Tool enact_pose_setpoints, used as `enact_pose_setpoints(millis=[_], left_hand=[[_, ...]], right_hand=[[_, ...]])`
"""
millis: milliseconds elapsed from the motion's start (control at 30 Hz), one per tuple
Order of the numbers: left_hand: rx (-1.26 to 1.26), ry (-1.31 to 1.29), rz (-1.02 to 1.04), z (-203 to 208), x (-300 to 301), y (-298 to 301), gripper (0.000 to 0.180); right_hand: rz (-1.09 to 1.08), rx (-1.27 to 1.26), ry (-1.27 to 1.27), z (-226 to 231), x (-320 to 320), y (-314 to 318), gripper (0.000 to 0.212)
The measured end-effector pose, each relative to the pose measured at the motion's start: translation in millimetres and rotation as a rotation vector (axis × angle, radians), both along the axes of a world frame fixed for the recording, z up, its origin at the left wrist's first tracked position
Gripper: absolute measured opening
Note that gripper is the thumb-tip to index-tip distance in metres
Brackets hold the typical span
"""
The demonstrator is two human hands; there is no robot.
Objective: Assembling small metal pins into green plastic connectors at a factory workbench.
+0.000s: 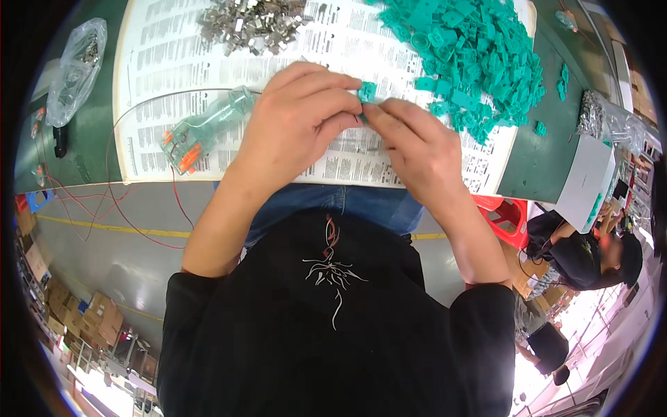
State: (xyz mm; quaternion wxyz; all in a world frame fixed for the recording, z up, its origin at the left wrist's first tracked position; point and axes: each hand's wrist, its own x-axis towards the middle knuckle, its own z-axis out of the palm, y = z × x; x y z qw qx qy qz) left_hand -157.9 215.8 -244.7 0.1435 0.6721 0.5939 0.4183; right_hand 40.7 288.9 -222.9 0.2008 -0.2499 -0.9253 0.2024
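Note:
A small green plastic part (pixel 367 91) is pinched between the fingertips of both my hands, above the printed paper sheet (pixel 361 167). My left hand (pixel 302 115) is closed, its thumb and fingers on the part's left side. My right hand (pixel 420 146) meets it from the right, thumb and forefinger pressed close to the part. A short dark sliver shows by the fingertips, too small to name. Just beyond my right hand spreads a big heap of similar green plastic parts (pixel 479 62). Farther off, past my left hand, lies a pile of small shiny metal pieces (pixel 253 24).
Left of my left hand lies a clear greenish plastic bottle (pixel 215 125) with orange connectors and wires. A clear plastic bag (pixel 80 66) sits at the far left. On the right are a white box (pixel 585 177) and a red stool (pixel 507 219). Other people sit at the right.

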Motion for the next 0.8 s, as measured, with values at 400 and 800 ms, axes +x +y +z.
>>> enact_pose_setpoints(millis=[400,800], left_hand=[[-0.052,-0.15,-0.022,-0.5,11.2,-7.7,0.014],[-0.04,-0.113,-0.003,-3.9,3.3,0.1,0.013]], right_hand=[[0.018,-0.29,-0.164,39.6,2.9,2.4,0.018],[-0.145,-0.208,-0.39,47.1,4.1,9.7,0.013]])
